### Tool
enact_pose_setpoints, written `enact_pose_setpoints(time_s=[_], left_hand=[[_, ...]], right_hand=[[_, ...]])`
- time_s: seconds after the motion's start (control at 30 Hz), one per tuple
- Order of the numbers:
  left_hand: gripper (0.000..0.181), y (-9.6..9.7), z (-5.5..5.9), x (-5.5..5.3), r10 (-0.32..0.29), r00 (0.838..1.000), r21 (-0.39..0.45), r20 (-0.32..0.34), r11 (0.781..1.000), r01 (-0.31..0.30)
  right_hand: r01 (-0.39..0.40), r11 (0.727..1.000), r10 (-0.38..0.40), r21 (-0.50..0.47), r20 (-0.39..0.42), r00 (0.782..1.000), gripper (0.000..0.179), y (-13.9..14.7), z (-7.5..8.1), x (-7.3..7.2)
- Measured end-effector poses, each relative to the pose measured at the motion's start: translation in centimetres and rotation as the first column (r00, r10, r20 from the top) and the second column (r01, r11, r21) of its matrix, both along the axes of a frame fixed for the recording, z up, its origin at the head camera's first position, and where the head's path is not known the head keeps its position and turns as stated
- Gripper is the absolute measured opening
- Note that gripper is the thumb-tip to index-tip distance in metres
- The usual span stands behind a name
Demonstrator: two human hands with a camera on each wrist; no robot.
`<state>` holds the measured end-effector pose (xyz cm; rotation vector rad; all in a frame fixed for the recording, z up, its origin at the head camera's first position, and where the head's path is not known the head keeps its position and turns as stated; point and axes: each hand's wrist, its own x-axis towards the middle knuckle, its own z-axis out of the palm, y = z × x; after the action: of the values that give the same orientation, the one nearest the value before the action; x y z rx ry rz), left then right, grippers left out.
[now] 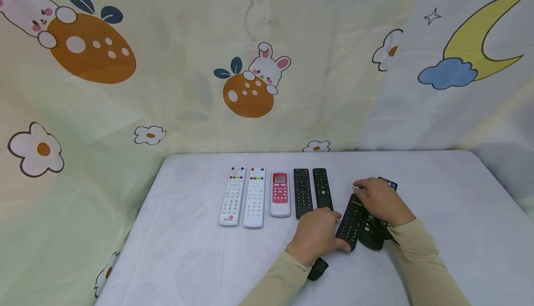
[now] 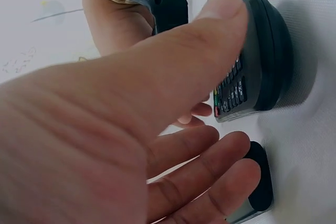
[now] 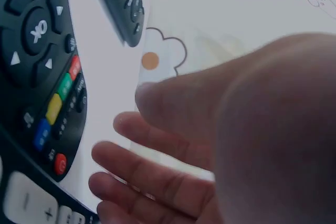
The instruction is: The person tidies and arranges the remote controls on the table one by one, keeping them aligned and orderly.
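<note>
A black remote control (image 1: pixel 352 222) lies tilted on the white-covered table, between my two hands. My left hand (image 1: pixel 316 232) touches its lower end with the thumb, and its other fingers reach towards the lower end of another black remote (image 1: pixel 322 188). In the left wrist view the left thumb (image 2: pixel 220 19) rests against a black remote (image 2: pixel 268 56). My right hand (image 1: pixel 384 199) hovers over the upper part of black remotes, fingers loosely spread, holding nothing. It partly hides a remote with blue keys (image 1: pixel 390 183) and a rounded black one (image 1: pixel 371 234).
Left of my hands, a row holds two white remotes (image 1: pixel 232 196), a white remote with a pink face (image 1: pixel 280 194) and a black remote (image 1: pixel 302 193). Patterned fabric (image 1: pixel 187 88) hangs behind the table's back edge. Black bands (image 1: pixel 318 269) sit at my wrists.
</note>
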<state>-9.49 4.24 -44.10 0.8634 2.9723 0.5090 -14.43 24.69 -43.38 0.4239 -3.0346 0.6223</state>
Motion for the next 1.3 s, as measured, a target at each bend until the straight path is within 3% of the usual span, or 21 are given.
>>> enact_pose_setpoints(time_s=[0.3,0.5,0.77,1.03,1.3], left_hand=[[0.056,0.4,-0.2,0.1,-0.042,0.999,-0.053,-0.002,0.998,0.042],[0.062,0.4,-0.2,0.2,-0.042,0.999,-0.044,0.002,0.998,0.042],[0.056,0.5,-0.5,0.3,-0.062,0.998,-0.014,0.01,0.998,0.062],[0.054,0.7,-0.4,0.4,-0.053,0.998,-0.009,0.031,0.999,0.053],[0.049,0.5,-0.2,0.4,-0.034,0.999,-0.004,0.02,0.999,0.034]], right_hand=[[-0.013,0.998,0.014,0.062,-0.02,1.0,0.027,-0.3,-0.7,-0.1],[-0.02,0.996,0.025,0.086,-0.057,0.998,0.021,-0.3,-0.6,-0.2],[-0.008,0.99,0.018,0.14,-0.07,0.997,0.016,-0.6,-0.6,0.0],[0.01,0.993,-0.001,0.12,-0.074,0.997,0.015,-1.0,-1.1,0.0],[0.021,0.993,-0.004,0.119,-0.139,0.99,0.014,-1.4,-1.3,0.0]])
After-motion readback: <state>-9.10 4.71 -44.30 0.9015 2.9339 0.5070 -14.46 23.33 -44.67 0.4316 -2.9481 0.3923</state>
